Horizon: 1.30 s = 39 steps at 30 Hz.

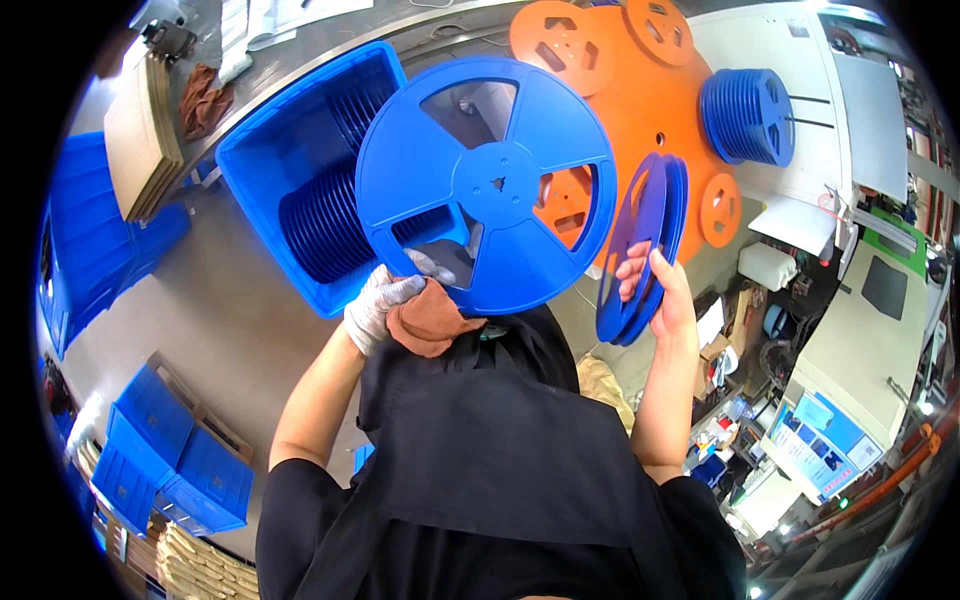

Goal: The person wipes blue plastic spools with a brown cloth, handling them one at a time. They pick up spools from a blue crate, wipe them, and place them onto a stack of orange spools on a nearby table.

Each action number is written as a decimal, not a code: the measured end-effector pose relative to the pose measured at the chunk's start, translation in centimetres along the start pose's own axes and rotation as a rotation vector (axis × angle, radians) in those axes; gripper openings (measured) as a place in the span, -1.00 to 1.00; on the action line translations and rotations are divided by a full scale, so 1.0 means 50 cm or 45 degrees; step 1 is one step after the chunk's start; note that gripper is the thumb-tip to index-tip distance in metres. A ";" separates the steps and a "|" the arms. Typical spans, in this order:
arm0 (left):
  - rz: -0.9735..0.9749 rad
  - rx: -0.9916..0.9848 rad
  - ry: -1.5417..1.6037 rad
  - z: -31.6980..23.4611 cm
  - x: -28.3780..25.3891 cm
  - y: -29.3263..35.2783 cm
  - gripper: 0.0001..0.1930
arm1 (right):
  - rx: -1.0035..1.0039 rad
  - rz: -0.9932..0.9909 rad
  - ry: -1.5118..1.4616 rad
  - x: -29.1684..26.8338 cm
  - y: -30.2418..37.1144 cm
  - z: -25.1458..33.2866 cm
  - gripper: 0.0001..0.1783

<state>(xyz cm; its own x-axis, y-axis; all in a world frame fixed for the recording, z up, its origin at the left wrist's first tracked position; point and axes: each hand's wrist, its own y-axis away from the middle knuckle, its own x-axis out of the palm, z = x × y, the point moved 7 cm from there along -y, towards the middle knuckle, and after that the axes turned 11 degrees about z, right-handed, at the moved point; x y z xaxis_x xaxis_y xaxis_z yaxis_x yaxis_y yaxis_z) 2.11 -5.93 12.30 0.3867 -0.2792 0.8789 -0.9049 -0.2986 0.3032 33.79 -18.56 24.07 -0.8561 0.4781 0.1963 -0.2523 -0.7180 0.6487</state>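
Observation:
My left hand point(375, 305), in a pale glove, grips the lower left rim of a large blue reel disc point(540, 220) with wide cut-out windows. A brown cloth point(432, 318) is bunched in the same hand against the rim. Bare of any glove, my right hand point(655, 280) is closed round a few blue reel discs point(668, 230), held together nearly edge-on to the view. They hang at the near edge of the round orange table point(665, 110). Part of the right fingers shows through a disc's window.
A blue bin point(262, 165) with rows of blue discs stands at the left beside a grey bench point(330, 40). A stack of blue reels point(748, 115) sits upper right, near thin dark rods. Orange discs point(565, 45) lie round the orange table. Blue crates point(180, 450) stand lower left.

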 end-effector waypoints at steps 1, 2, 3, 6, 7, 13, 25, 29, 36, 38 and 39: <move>-0.033 0.033 0.040 0.000 -0.008 0.010 -0.62 | 0.045 -0.072 0.042 -0.004 0.003 -0.007 -0.60; -0.046 0.066 0.048 0.005 -0.019 0.017 -0.62 | 0.046 -0.151 0.113 -0.013 0.001 -0.013 -0.56; -0.057 0.098 0.060 0.010 -0.027 0.023 -0.61 | 0.027 -0.252 0.229 -0.019 0.003 -0.011 -0.56; -0.096 0.142 0.108 0.014 -0.048 0.038 -0.60 | 0.015 -0.314 0.152 -0.035 -0.001 -0.015 -0.53; -0.114 0.151 0.126 0.012 -0.049 0.043 -0.60 | 0.006 -0.283 0.032 -0.034 -0.003 -0.025 -0.51; -0.173 0.237 0.291 0.021 -0.081 0.059 -0.57 | -0.091 -0.230 -0.201 -0.003 -0.024 -0.042 -0.44; -1.004 0.623 -0.263 -0.112 -0.281 0.145 -0.80 | -0.094 -0.159 -0.243 0.021 -0.039 -0.093 -0.44; -1.422 0.546 -0.495 -0.126 -0.445 0.128 -0.83 | -0.060 -0.144 -0.273 0.033 -0.042 -0.103 -0.46; -1.352 0.561 -0.438 -0.108 -0.469 0.095 -0.86 | -0.073 -0.165 -0.236 0.035 -0.031 -0.096 -0.45; -1.165 0.540 -0.396 -0.108 -0.410 0.119 -0.81 | -0.095 -0.180 -0.248 0.032 -0.029 -0.096 -0.45; -1.043 0.540 -0.289 -0.108 -0.373 0.137 -0.79 | -0.124 -0.200 -0.265 0.033 -0.025 -0.096 -0.44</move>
<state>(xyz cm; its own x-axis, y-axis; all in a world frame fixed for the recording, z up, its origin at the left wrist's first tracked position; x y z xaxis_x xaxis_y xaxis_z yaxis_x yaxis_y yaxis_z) -12.25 2.17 -0.03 0.9381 0.0065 0.3463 -0.2144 -0.7743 0.5954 30.52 -19.31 20.06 -0.6944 0.6738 0.2526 -0.4252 -0.6674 0.6114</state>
